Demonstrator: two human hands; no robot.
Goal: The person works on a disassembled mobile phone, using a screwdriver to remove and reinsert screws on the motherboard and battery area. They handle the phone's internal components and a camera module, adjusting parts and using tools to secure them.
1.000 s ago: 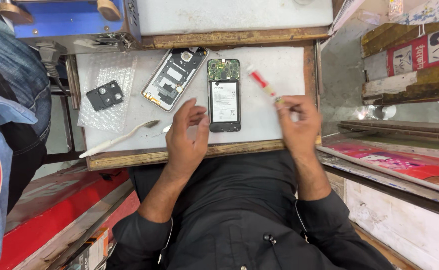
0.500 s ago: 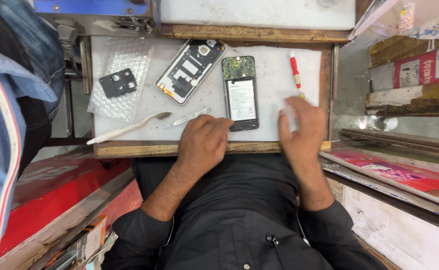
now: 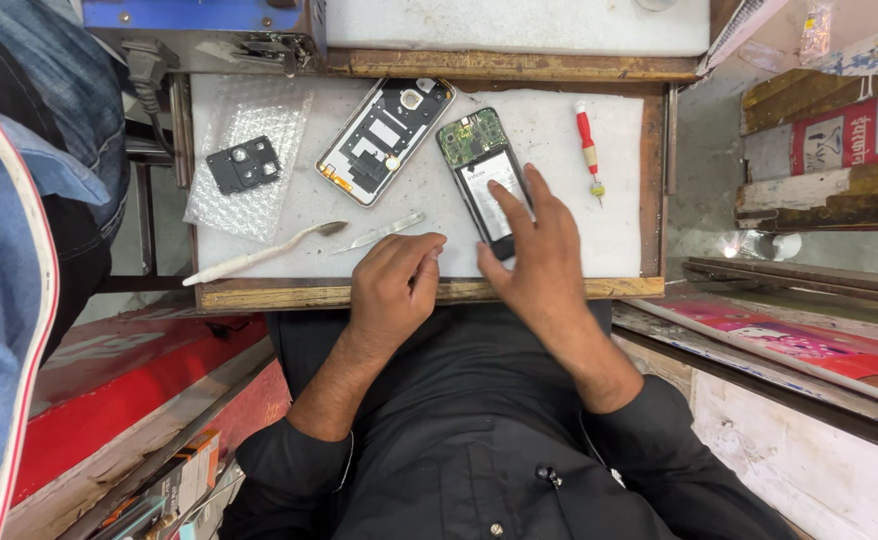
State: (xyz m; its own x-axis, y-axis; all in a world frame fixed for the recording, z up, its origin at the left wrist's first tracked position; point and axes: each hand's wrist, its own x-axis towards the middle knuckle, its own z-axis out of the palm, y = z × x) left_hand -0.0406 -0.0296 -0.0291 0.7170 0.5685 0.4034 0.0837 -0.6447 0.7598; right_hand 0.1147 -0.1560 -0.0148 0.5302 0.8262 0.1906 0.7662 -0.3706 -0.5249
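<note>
While the right hand (image 3: 544,265) settles over the opened phone (image 3: 487,182), I'm watching its fingers spread flat, palm down, tips resting on the battery side of the board and the thumb hooked at the phone's near end. It grips nothing; it pins. The phone lies on the white mat (image 3: 619,200), near the middle, tilted a little, circuit board end pointing away from the body. Left hand (image 3: 391,285) sits at the mat's near edge, fingers curled loosely inward, holding nothing I can make out, just beside the metal tweezers (image 3: 379,232).

My read for doing this well: keep the pressure light and even on the battery, steady the frame with the thumb, and avoid dragging fingertips across the exposed green board. The loose back housing (image 3: 387,138) lies just to the left, apart from the phone.

Against the frame half a second back, the right hand has moved from the mat's right edge onto the phone, and the left has slid off it toward the tweezers. The red-handled screwdriver (image 3: 588,148) stays on the right of the mat, the white toothbrush (image 3: 264,252) and the small black camera cover (image 3: 244,164) on bubble wrap (image 3: 249,205) unmoved.
</note>
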